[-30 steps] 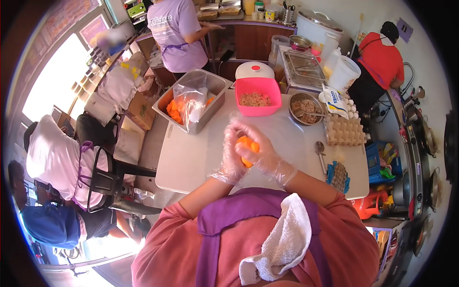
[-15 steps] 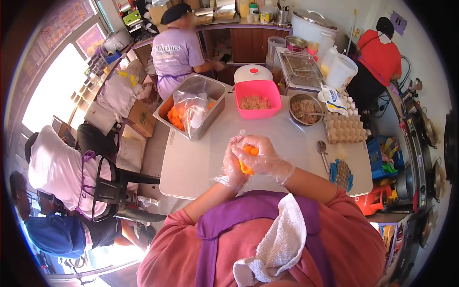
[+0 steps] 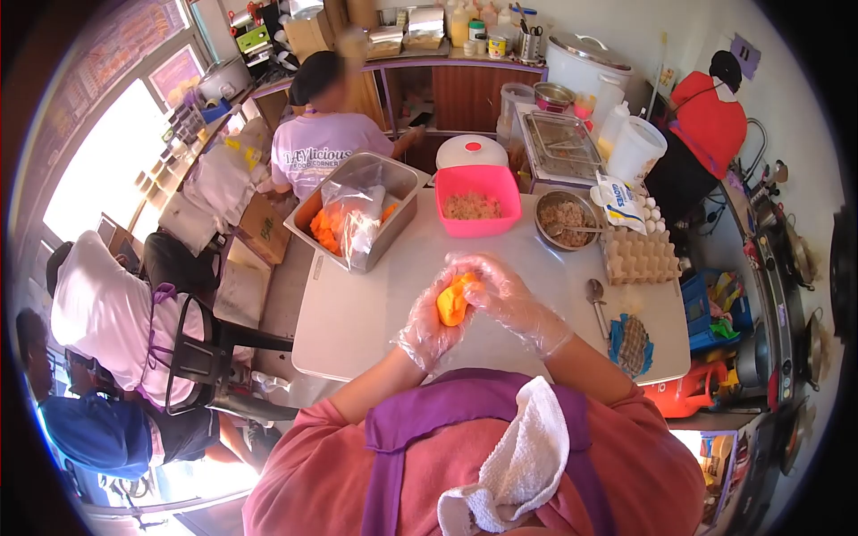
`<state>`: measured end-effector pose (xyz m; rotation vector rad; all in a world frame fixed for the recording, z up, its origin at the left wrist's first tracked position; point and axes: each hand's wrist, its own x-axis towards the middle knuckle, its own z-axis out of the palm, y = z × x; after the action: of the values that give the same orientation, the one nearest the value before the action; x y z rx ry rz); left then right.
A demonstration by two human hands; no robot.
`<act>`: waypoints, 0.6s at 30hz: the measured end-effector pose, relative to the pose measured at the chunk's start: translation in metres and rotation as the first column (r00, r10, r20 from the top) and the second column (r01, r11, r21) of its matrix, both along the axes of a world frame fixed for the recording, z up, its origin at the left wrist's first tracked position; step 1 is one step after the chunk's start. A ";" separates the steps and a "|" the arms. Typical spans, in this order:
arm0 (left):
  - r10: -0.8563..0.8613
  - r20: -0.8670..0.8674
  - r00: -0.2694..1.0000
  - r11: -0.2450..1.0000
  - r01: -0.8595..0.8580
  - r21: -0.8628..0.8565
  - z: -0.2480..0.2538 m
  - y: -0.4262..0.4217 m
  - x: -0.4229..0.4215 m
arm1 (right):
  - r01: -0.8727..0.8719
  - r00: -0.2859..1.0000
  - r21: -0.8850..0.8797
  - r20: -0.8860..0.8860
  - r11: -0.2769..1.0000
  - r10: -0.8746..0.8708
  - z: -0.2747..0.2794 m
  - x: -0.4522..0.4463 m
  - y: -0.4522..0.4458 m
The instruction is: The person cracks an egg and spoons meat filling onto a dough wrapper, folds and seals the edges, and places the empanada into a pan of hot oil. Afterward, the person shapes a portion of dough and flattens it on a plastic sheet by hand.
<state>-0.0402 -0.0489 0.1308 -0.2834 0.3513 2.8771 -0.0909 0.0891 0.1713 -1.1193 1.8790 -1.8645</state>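
Note:
A lump of orange dough (image 3: 453, 304) sits between my two hands above the white table. My left hand (image 3: 427, 320), in a clear plastic glove, cups it from the left and below. My right hand (image 3: 511, 299), gloved the same way, bends its fingers against the lump's upper right side. Beyond them stands a pink tub (image 3: 479, 225) with a crumbly light-brown filling inside. To its left, a steel pan (image 3: 393, 210) holds more orange dough, partly covered by a clear plastic bag (image 3: 350, 192). A metal bowl (image 3: 559, 241) of brown filling with a spoon lies right of the tub.
On the table's right are an egg tray (image 3: 639, 259), a gloves packet (image 3: 619, 204), a loose spoon (image 3: 598, 304) and a patterned blue-edged cloth (image 3: 633, 344). A person in a lilac shirt (image 3: 326, 152) crouches beyond the table; others are at left and far right.
My hands have parted somewhat, uncovering more of the orange lump, which looks rounder now. The lilac-shirted person has bent lower toward the cabinet.

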 end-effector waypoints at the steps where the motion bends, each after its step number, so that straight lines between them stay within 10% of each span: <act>1: 0.071 0.031 0.997 0.991 -0.067 -0.114 0.004 0.001 0.000 | 0.091 0.987 -0.010 -0.130 0.996 -0.091 -0.002 0.001 0.001; 6: 0.007 -0.218 0.976 0.949 -0.075 -0.307 0.009 0.007 0.002 | 0.431 0.738 -0.017 -0.568 0.902 -0.364 0.003 0.033 -0.012; 18: 0.182 -0.140 0.973 0.894 -0.223 -0.388 0.006 0.006 0.010 | 0.448 0.548 -0.116 -0.748 0.886 -0.375 0.011 0.040 -0.022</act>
<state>-0.0301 -0.0431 0.1372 -0.2569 0.9943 3.0042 -0.0514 0.0676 0.1826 -1.7353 2.8833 -1.5809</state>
